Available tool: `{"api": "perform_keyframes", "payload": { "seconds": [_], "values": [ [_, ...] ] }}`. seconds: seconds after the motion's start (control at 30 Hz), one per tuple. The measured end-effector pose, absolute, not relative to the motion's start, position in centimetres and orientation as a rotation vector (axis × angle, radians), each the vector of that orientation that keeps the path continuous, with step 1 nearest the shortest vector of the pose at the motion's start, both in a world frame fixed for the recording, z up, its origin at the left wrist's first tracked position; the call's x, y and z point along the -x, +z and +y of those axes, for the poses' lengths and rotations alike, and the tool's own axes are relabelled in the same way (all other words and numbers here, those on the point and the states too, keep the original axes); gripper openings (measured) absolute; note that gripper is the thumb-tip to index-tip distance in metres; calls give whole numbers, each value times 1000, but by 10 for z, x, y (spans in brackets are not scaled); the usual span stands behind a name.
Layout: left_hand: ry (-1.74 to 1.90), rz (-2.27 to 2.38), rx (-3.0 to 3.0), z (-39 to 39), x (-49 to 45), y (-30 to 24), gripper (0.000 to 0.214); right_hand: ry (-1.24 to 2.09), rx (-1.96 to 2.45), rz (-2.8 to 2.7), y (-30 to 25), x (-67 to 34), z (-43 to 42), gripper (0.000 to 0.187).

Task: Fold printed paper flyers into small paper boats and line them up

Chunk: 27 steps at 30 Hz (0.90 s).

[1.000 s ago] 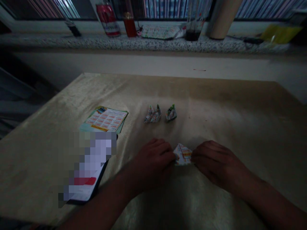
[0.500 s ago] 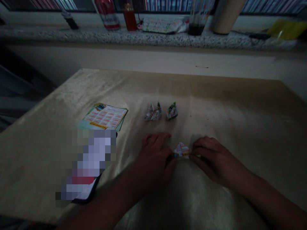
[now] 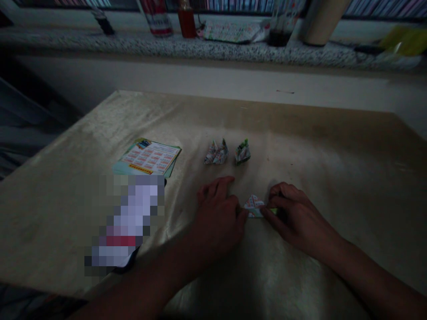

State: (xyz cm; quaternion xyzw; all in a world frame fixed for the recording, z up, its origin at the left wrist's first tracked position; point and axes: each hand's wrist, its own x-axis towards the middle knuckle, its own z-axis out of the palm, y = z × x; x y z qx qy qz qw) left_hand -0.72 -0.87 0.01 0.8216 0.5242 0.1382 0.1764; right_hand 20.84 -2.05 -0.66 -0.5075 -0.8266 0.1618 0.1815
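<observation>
A small piece of printed paper, folded to a peak at the top with a pale strip along its bottom edge, lies on the table between my hands. My left hand has its thumb and index finger closed at the paper's left end, while its other fingers rest bent on the table. At the opposite end, my right hand pinches the paper between thumb and fingers, and a yellow-green bit shows beneath them. Beyond my hands stand two folded paper shapes, a wider one and a narrower one.
Several printed sheets lie stacked on the left of the table. In front of them is a blurred-out phone. Bottles, a white packet, a dark-bottomed glass and a beige cylinder line the stone windowsill.
The paper's bottom strip now looks paler, and its yellow band no longer shows. My right thumb has moved slightly left over the paper. The whole view has shifted a little.
</observation>
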Motion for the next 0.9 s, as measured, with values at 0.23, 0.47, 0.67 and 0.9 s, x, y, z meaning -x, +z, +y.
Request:
{"api": "perform_keyframes", "payload": {
  "seconds": [0.23, 0.47, 0.67, 0.9],
  "values": [
    [380, 1510, -2299, -8, 6, 1, 21, 415, 1543, -2283, -6, -202, -18, 22],
    [349, 1474, -2277, -6, 10, 2, 20, 507, 1529, -2206, -15, -239, -12, 16],
    [364, 1542, -2369, -8, 0, 1, 25, 572, 1551, -2225, -15, -247, -11, 15],
    [265, 1540, -2419, -4, -7, 8, 34, 615, 1579, -2194, -13, -244, -12, 15]
  ]
}}
